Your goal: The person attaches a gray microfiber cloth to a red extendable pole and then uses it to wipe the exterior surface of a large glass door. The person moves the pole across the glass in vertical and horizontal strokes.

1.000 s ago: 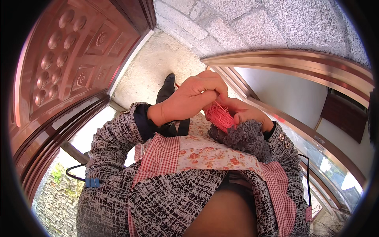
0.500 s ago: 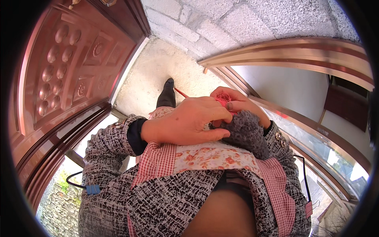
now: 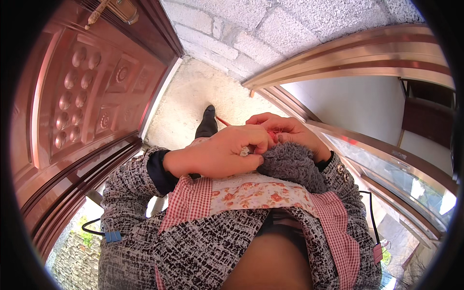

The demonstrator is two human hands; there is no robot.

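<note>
In front of my waist my two hands meet. My right hand (image 3: 295, 131) is closed, with thumb and fingers pinching a tangle of red strands (image 3: 274, 136), partly covered by fingers. Below it a fluffy grey cloth (image 3: 290, 164) bunches against the right palm and wrist. My left hand (image 3: 222, 149) is curled with its back up; its fingertips meet the red tangle and its thumb tip lies by the grey cloth's edge. A small pale scrap (image 3: 245, 151) shows inside its curl, too little to name. A thin red stick-like piece (image 3: 223, 121) pokes out beyond the left hand.
A floral apron (image 3: 256, 192) with red checked edges covers my lap. On the left stands a reddish-brown panelled door (image 3: 96, 96); on the right runs a brown metal-framed glass door (image 3: 377, 150). A pale block wall (image 3: 290, 34) rises ahead, and my dark shoe (image 3: 209, 113) is on the floor.
Both hands have shifted slightly left. My left hand's fingers have curled more and its thumb has drawn back from the grey cloth, uncovering the pale scrap. The right hand keeps its pinch.
</note>
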